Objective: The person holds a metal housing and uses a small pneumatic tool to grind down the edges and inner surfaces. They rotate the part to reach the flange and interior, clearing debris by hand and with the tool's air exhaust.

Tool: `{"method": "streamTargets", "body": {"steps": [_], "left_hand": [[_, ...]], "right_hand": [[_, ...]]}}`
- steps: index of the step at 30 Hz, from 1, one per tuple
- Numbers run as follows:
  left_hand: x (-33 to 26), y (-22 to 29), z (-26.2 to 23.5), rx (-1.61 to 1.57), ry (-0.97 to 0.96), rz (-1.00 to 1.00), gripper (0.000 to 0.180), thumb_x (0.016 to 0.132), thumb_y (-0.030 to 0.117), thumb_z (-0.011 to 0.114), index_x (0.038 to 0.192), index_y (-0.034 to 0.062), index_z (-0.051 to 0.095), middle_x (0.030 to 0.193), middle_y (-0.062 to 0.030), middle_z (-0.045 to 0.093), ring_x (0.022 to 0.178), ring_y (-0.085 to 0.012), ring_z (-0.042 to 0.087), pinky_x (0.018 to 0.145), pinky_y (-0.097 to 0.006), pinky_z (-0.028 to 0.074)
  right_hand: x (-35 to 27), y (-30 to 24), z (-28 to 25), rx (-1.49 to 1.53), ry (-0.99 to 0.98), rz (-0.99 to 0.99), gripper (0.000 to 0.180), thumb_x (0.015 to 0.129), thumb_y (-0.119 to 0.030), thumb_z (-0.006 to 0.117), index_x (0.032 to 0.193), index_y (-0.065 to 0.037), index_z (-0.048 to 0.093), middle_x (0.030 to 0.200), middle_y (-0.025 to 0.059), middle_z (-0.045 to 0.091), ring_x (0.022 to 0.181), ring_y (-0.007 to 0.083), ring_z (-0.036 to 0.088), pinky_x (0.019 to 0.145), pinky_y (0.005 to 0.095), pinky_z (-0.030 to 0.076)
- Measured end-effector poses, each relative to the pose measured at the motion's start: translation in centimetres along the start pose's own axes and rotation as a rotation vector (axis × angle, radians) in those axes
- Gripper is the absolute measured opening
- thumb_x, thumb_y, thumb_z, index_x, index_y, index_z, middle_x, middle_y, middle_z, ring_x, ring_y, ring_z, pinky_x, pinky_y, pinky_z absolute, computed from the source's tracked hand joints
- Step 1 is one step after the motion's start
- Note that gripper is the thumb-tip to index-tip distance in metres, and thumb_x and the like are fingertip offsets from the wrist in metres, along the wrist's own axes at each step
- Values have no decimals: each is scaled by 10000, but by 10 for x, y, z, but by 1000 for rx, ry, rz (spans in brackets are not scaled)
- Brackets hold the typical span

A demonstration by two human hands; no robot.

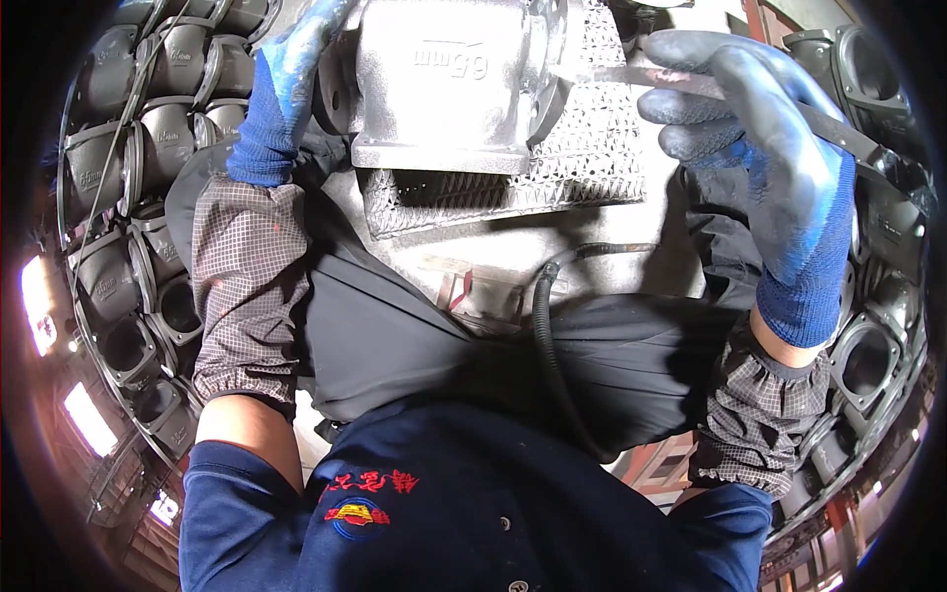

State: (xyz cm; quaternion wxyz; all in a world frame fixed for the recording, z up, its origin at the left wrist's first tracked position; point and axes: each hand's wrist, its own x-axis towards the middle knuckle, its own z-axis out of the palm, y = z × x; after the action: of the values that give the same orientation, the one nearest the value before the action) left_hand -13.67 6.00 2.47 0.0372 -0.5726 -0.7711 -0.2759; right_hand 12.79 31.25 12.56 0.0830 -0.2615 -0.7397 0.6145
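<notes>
A large silvery-grey cast-metal valve body (444,104) with flanges rests on a mesh-surfaced stand (592,163) at the top middle. My left hand (301,59), in a blue glove, grips its left side; part of that hand runs out of the top edge. My right hand (755,118), also gloved, is closed around a long flat metal tool (691,83), possibly a file. The tool's thin end points left and reaches the casting's right flange. Its dark other end sticks out past my wrist.
Stacked grey flanged castings (104,168) line the left side, with more castings (868,360) stacked on the right. A black hose (543,326) runs between my legs. A small wooden frame or block (483,296) lies on the floor below the stand.
</notes>
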Motion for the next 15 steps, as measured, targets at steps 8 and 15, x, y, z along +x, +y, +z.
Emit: {"method": "streamTargets", "body": {"steps": [8, 15], "left_hand": [[-15, -10, -9, -29, -3, -67, 397, 983, 191, 432, 1333, 8, 475, 1300, -181, 539, 1158, -289, 568, 971, -353, 462], [-6, 3, 4, -61, -45, -73, 409, 1001, 201, 425, 1366, 19, 449, 1281, -177, 560, 1135, -268, 591, 962, -322, 478]], "right_hand": [[9, -25, 33, 213, 445, -63, 365, 956, -235, 492, 1157, 66, 543, 978, 151, 638, 849, 228, 671, 641, 288, 556], [25, 64, -17, 1, 203, -182, 484, 985, -428, 456, 1217, -25, 591, 1054, 123, 669, 904, 197, 667, 805, 302, 540]]}}
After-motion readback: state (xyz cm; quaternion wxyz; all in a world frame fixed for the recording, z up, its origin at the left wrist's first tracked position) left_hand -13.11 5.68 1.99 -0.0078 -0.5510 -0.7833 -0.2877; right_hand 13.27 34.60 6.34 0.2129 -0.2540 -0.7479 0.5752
